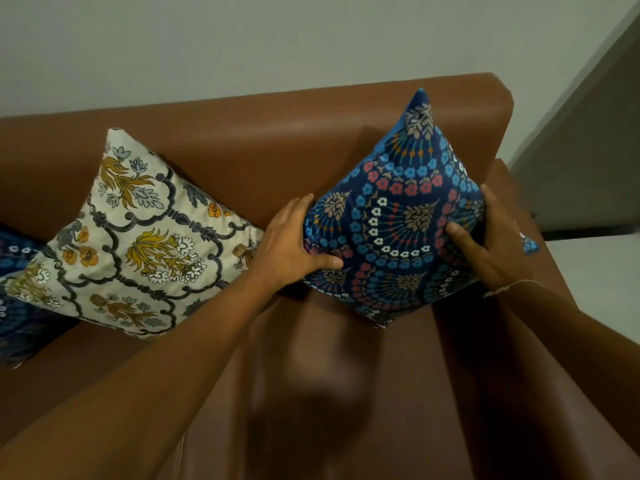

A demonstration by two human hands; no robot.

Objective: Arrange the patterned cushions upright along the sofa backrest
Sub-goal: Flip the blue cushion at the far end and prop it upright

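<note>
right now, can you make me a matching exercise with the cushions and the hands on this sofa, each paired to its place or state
Things:
1. blue floral cushion
2. cream floral cushion
3. left hand
4. right hand

Places or states:
A. grips the blue cushion's edge nearer the sofa arm
B. held on its corner against the sofa backrest
C. leans on the backrest, not held by either hand
D. grips the blue cushion's edge nearer the cream cushion

Pairs: 1-B, 2-C, 3-D, 4-A

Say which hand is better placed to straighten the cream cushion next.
Left. The left hand grips the blue cushion right beside the cream cushion; the right hand is on the far side.
</note>
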